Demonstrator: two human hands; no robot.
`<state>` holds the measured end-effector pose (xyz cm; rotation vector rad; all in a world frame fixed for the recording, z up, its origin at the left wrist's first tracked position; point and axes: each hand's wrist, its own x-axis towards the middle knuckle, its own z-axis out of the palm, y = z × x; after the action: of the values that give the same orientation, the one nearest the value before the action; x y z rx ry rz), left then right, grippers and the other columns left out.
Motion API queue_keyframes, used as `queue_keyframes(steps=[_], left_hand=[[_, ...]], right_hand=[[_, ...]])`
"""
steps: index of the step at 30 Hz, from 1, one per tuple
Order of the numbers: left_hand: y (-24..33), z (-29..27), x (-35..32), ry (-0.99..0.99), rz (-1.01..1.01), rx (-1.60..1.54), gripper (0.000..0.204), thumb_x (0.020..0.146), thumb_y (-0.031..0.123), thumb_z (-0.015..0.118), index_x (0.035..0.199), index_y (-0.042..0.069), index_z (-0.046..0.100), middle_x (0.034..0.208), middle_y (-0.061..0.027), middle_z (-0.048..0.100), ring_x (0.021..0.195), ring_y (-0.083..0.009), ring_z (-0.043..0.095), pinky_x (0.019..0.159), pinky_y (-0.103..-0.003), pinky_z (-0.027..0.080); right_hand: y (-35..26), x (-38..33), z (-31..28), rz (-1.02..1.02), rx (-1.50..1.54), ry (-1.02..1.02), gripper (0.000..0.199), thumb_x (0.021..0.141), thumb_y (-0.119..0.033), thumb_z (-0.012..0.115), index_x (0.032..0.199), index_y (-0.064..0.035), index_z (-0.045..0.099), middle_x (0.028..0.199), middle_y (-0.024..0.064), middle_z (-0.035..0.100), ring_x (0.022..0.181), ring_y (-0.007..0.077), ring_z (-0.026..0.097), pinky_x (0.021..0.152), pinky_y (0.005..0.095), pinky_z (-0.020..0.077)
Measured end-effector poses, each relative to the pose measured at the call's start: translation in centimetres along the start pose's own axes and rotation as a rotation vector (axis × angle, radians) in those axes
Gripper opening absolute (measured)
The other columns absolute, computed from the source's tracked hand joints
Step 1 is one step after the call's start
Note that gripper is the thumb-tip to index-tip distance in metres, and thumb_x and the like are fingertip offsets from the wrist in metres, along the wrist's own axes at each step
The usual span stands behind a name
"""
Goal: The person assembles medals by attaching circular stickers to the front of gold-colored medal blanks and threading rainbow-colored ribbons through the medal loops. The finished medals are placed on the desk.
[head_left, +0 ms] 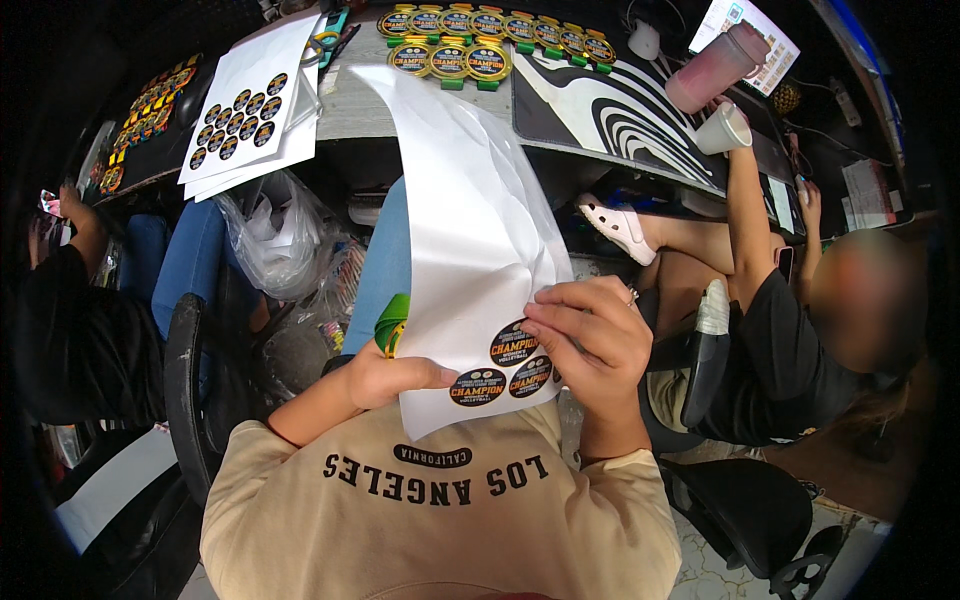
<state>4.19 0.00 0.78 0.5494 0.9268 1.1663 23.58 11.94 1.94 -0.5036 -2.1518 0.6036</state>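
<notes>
Gripping white sticker sheet [470, 230], both hands pinched on it; three round dark stickers [513, 343] left.

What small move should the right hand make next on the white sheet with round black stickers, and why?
Probably peel the uppermost round black sticker off the long white backing sheet. The right hand already has its fingertips at that sticker's edge, while the left hand pins the sheet's lower edge and holds something green and yellow. Two more stickers remain beside it.

long white sticker sheet [470, 230], curling up toward 12 o'clock, mostly peeled bare. three round black stickers [505, 365] left at its 6 o'clock end.
</notes>
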Motion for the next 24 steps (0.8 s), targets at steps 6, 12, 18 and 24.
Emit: queue_keyframes(steps=[6,12,18,24], left_hand=[[-0.1,0.0,-0.2,0.013,-0.03,-0.083,0.072,0.063,-0.002,0.063,0.133,-0.005,0.048,0.119,-0.0225,0.063,0.107,-0.034,0.064,0.093,-0.042,0.052],[-0.4,0.0,0.0,0.015,-0.01,-0.137,0.075,0.06,0.001,0.066,0.132,-0.005,0.048,0.118,-0.0232,0.063,0.105,-0.0341,0.065,0.093,-0.042,0.052],[-0.5,-0.1,0.0,0.036,-0.026,-0.13,0.077,0.057,0.002,0.065,0.132,-0.006,0.048,0.117,-0.024,0.063,0.104,-0.0346,0.065,0.092,-0.042,0.053],[-0.5,0.1,0.0,0.048,0.003,-0.142,0.078,0.056,0.003,0.065,0.132,-0.005,0.048,0.117,-0.0244,0.063,0.103,-0.0351,0.065,0.092,-0.042,0.052]], right_hand=[[0.0,-0.2,0.0,-0.032,0.038,-0.003,0.022,0.063,0.001,0.077,0.084,-0.0034,0.073,0.085,0.0083,0.069,0.072,0.0207,0.062,0.066,0.0301,0.0478],[0.0,-0.6,0.3,-0.078,0.026,0.038,0.023,0.062,0.002,0.078,0.083,-0.0023,0.072,0.086,0.0087,0.07,0.072,0.0205,0.063,0.065,0.0292,0.0491],[0.0,-1.1,0.8,-0.104,-0.016,0.079,0.024,0.061,0.003,0.077,0.085,-0.0017,0.071,0.087,0.0094,0.071,0.073,0.0201,0.064,0.065,0.0285,0.0498],[-0.1,-1.6,1.0,-0.134,-0.045,0.089,0.026,0.062,0.004,0.075,0.088,-0.0007,0.072,0.091,0.0118,0.071,0.073,0.0206,0.063,0.066,0.0286,0.0511]])
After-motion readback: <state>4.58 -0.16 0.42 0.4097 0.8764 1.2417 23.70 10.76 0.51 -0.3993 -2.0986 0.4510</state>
